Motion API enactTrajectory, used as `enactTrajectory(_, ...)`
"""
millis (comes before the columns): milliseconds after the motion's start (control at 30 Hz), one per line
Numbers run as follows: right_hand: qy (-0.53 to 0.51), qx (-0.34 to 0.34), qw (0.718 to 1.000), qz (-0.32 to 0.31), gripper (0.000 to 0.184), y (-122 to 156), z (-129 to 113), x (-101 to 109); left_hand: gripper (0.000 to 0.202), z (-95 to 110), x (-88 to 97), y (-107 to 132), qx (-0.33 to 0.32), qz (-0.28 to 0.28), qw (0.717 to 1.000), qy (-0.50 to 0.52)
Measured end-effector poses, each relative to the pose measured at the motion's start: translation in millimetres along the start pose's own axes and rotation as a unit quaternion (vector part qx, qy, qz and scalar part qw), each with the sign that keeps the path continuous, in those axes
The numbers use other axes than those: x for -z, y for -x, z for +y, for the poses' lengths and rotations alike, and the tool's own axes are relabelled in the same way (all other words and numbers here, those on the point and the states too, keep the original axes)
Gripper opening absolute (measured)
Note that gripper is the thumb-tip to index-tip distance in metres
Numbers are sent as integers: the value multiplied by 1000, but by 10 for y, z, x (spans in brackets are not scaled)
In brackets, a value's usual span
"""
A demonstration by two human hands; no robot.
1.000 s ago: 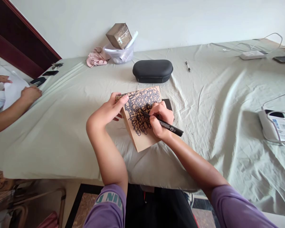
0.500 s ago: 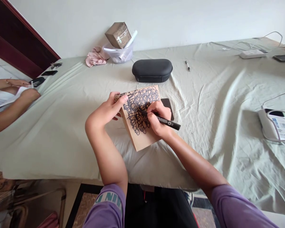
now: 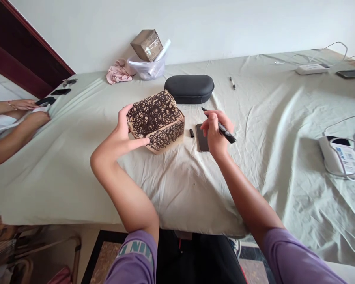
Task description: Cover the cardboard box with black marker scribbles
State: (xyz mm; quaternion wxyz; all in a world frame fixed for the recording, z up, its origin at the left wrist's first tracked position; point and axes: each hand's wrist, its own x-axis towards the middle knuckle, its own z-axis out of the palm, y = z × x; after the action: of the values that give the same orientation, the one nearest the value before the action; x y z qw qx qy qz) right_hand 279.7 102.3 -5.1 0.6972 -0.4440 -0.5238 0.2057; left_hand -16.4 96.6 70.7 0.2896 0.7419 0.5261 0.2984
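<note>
While the left hand (image 3: 118, 140) grips a scribbled box (image 3: 155, 118), the right hand (image 3: 214, 134) holds a marker (image 3: 220, 127) clear of it

With its thumb on the near top edge and its fingers at the front corner, the left hand is clamped on the cardboard box. The box sits tilted near the middle of the cloth-covered table (image 3: 77, 165), one corner pointing toward the person. Black loops of ink cover its top and the two sides that show. Whether it rests on the cloth or is held just off it is hard to tell from this angle.

The right hand is closed around the black marker, whose tip points up and away, apart from the box. The two hands are apart. Between them a small black cap (image 3: 191, 133) and a dark phone (image 3: 201, 138) lie on the cloth, the phone partly hidden by the right hand.

Just behind the box lies a black oval case (image 3: 189, 88). Farther back, by the wall, a clear plastic tub (image 3: 149, 70) has a smaller cardboard box (image 3: 147, 44) perched on it and a pink cloth (image 3: 120, 73) beside it. A pen (image 3: 233, 82) lies alone to the right of the case. A white device (image 3: 340, 156) with cables sits near the right edge. At the far left, another person's arms (image 3: 14, 138) rest on the table.
</note>
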Motion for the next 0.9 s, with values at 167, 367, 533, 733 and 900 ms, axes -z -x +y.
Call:
enactTrajectory(167, 239, -4, 959, -153, 24, 94, 501, 27, 113, 27, 5, -23, -1, -19, 1000, 5)
enactTrajectory(367, 418, -22, 853, -311, 45, 272, 807, 23, 87, -8, -45, -108, 12, 5, 1000, -5)
enactTrajectory(533, 436, 9, 836, -331, 45, 283, 870, 6, 83, 54, -85, -125, 18, 30, 998, -54)
enactTrajectory(733, 442, -2, 833, -334, 43, 278, 858, 0, 73, 297, -176, -105, 92, 73, 976, -182)
enactTrajectory(900, 439, -13, 833, -336, 41, 278, 841, -9, 61, 666, -297, 64, 71, 86, 956, -272)
